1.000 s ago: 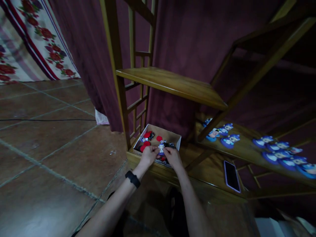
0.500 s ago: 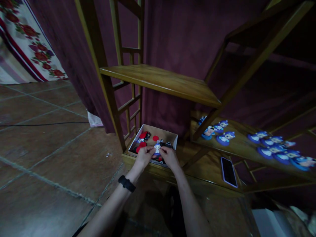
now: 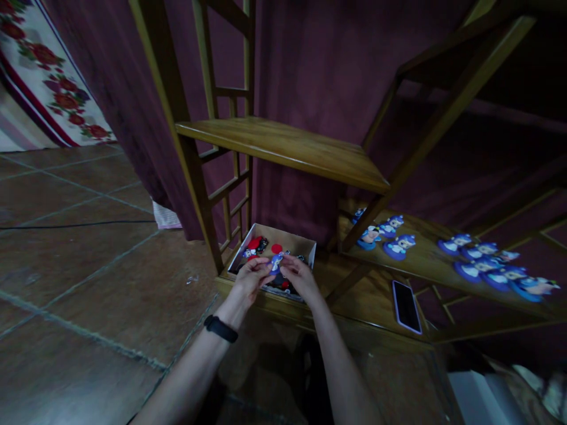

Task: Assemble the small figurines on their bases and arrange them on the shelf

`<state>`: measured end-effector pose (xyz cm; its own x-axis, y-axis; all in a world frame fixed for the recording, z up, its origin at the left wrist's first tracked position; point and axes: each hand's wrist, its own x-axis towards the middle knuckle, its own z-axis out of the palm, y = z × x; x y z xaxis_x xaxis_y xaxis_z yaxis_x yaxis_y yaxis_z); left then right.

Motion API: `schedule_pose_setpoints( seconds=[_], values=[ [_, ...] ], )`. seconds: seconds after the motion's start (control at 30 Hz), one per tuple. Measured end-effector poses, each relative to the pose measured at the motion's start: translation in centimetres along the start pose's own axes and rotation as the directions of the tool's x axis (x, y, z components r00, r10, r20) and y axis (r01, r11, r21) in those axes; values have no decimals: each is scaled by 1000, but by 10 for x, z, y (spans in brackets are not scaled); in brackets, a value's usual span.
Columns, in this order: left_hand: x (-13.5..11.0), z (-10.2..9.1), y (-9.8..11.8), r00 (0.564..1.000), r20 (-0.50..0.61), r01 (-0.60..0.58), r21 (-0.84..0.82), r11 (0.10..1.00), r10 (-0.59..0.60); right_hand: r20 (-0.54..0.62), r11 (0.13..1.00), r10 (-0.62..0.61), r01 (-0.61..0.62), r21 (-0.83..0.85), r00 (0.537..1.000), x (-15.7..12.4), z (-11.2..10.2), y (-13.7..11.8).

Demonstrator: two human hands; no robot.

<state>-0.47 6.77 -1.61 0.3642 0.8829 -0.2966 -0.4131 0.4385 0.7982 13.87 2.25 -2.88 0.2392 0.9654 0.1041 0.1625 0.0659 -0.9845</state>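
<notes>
Between my two hands is a small purple-and-white figurine, tilted, with a round purple base. My left hand pinches it from the left, near the base. From the right, the fingers of my right hand close on its upper part. Both hands are over the near side of an open cardboard box. Inside the box lie several red and black pieces, with a red disc towards the back and another small figurine at the left. A black band is around my left wrist.
The box stands on the low shelf of a wooden rack, under a higher board. A phone lies to the right. Several similar figurines stand on the right-hand shelf. A slanting post crosses in front.
The figurine has gone from upright and facing me to tilted and turned sideways. Both hands have risen slightly, and the view has shifted a little.
</notes>
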Motion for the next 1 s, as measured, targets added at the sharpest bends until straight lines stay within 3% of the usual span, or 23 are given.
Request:
schedule_pose_setpoints(
  seconds=[0.13,0.33,1.0],
  values=[
    [1,2,-1,984,-33,-174,80,982,177,-1,993,-21,21,117,1000,-1,5,-3],
    [-1,12,-3,935,10,-346,245,906,355,-37,993,4,1,114,999,-1,8,-4],
    [0,7,-18,879,101,-453,485,748,467,-132,960,110,-71,271,985,-5,12,-12]
  ],
)
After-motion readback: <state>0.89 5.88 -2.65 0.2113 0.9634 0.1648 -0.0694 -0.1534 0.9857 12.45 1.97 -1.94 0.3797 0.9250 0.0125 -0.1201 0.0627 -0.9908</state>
